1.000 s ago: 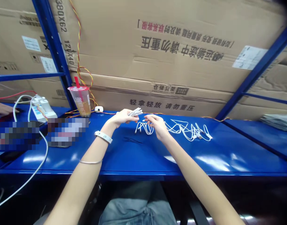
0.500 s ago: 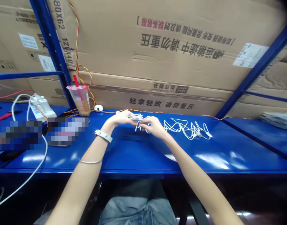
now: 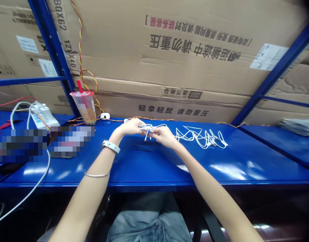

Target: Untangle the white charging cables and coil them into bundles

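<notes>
A white cable [image 3: 146, 127], gathered in loops, is held above the blue shelf [image 3: 149, 168]. My left hand [image 3: 133, 127] is closed around the loops from the left. From the right, the fingers of my right hand [image 3: 164, 136] pinch the same cable. Two connector ends hang below the loops, between the hands. On the shelf under them lie several thin black ties [image 3: 142, 149]. To the right of my right hand, more white cables [image 3: 199, 136] lie loosely tangled. My fingertips are partly hidden by the cable.
A lidded drink cup [image 3: 85, 107] with a red straw stands at the back left, near a small white case [image 3: 105, 116]. Further left are a white power strip [image 3: 44, 116] and a blurred-out object [image 3: 72, 141]. Cardboard [image 3: 154, 74] closes off the back.
My right hand has shifted slightly, and the cable between the hands has drawn into a flatter bundle, its two ends hanging lower. The view has tilted a little.
</notes>
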Demonstrator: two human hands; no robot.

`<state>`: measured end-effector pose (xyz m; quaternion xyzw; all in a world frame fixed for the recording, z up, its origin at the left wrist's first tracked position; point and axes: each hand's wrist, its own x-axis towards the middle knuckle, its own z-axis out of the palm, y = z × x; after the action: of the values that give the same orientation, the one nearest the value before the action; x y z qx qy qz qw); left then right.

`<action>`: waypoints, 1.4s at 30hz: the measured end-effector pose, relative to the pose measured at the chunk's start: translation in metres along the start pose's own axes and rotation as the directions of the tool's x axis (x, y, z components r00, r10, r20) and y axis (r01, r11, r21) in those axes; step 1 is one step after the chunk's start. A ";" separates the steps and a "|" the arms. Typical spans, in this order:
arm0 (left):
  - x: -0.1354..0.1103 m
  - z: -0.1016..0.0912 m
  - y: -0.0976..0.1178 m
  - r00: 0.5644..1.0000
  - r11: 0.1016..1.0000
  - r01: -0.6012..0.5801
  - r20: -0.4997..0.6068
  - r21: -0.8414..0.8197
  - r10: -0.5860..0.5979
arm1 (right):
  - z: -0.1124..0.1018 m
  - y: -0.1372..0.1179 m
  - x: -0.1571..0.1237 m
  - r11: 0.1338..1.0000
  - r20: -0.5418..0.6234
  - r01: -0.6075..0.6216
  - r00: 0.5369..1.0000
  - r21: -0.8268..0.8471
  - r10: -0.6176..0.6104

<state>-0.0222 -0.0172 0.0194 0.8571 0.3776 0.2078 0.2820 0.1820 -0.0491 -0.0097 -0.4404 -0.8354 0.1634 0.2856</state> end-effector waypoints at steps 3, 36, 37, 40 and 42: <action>-0.003 -0.003 0.001 0.997 0.998 -0.038 0.074 0.055 0.034 | -0.003 0.000 -0.001 0.998 0.085 0.014 0.996 0.067 -0.019; -0.010 -0.010 -0.012 0.850 0.958 0.276 0.447 0.074 -0.280 | 0.025 -0.011 -0.004 0.986 0.303 -0.027 0.953 0.166 -0.025; -0.010 -0.010 -0.012 0.858 0.961 0.266 0.434 0.081 -0.274 | 0.025 -0.010 -0.004 0.987 0.293 -0.029 0.956 0.159 -0.019; -0.010 -0.013 -0.012 0.895 0.966 0.242 0.363 0.092 -0.259 | 0.024 -0.007 -0.004 0.982 0.242 -0.035 0.970 0.186 -0.011; -0.011 -0.014 -0.010 0.905 0.963 0.249 0.332 0.100 -0.268 | 0.023 -0.005 -0.005 0.975 0.232 -0.046 0.973 0.218 -0.006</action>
<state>-0.0426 -0.0154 0.0222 0.8300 0.4385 0.0061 0.3446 0.1667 -0.0562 -0.0263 -0.3922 -0.8349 0.3086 0.2320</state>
